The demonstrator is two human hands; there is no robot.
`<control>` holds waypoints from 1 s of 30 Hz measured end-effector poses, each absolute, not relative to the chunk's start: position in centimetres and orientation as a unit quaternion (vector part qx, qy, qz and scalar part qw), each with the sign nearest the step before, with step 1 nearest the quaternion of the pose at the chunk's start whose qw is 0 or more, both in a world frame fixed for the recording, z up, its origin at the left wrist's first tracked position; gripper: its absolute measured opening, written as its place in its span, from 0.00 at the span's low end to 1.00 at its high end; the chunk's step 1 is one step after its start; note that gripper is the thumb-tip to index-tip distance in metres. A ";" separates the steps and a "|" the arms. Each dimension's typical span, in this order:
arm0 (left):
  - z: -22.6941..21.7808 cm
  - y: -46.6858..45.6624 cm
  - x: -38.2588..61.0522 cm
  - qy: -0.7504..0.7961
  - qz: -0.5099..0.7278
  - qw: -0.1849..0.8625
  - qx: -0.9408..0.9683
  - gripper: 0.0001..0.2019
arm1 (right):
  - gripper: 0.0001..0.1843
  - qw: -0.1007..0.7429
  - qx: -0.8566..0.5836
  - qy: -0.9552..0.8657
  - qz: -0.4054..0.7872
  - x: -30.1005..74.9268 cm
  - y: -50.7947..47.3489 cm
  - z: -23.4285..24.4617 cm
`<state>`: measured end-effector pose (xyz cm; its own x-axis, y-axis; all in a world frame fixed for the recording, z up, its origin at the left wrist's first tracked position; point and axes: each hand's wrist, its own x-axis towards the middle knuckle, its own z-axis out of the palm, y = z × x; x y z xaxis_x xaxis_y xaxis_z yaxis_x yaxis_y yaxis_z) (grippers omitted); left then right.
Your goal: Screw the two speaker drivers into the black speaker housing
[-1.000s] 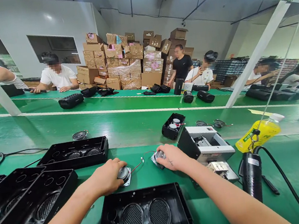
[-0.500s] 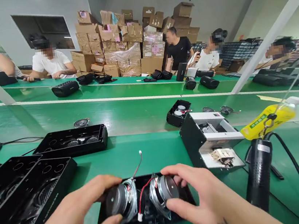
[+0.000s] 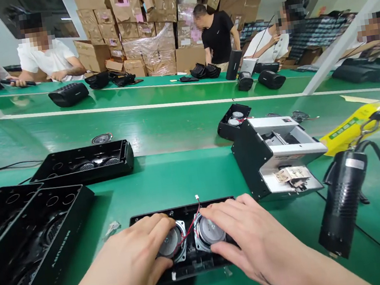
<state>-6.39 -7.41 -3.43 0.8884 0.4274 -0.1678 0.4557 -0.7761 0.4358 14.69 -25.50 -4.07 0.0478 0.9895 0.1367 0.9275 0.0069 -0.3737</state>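
And down they go! A second ago the two speakers were out on the bench; half a second ago they were tipped on edge over the case. Now the left speaker [image 3: 172, 244] and the right speaker [image 3: 211, 231] lie side by side in the black case [image 3: 201, 268], lower centre of the frame, magnets up. So both are inside, though whether they sit fully flush I can't tell from here.

Look at the hands: the left hand [image 3: 137, 250] is half curled, thumb and fingers round the outer side of its speaker, and the right hand [image 3: 258, 238] mirrors it, partly open, gripping the other.

What's in the way? The red wire [image 3: 189, 229] strays across the left speaker's back and up between the pair, one white connector [image 3: 197, 198] at the far rim, and the hands hide both outer edges.

Round about, more black cases [image 3: 66, 252] crowd the lower left, another case [image 3: 85, 177] sits above them, and a loose speaker [image 3: 101, 138] lies beyond. At right of centre stands a boxy machine [image 3: 282, 149]; further right hangs a black cylindrical tool [image 3: 345, 201], well apart from the hands. Co-workers line the far bench up top.
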 end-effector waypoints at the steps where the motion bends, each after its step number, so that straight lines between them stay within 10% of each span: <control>1: -3.6 -7.4 -6.3 0.239 -0.033 0.236 0.941 0.14 | 0.21 0.181 -0.699 -0.686 0.093 14.8 -25.4 -4.1; 30: -4.1 -5.6 -7.2 0.089 0.090 0.213 0.969 0.18 | 0.17 0.235 -0.628 -0.733 0.112 17.2 -25.2 -4.5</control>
<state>-7.21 -5.60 -4.13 0.9676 0.2119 0.1371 0.1347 -0.8930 0.4295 17.23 -25.24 -4.47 -0.1010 0.9737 0.2043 0.8686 0.1864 -0.4592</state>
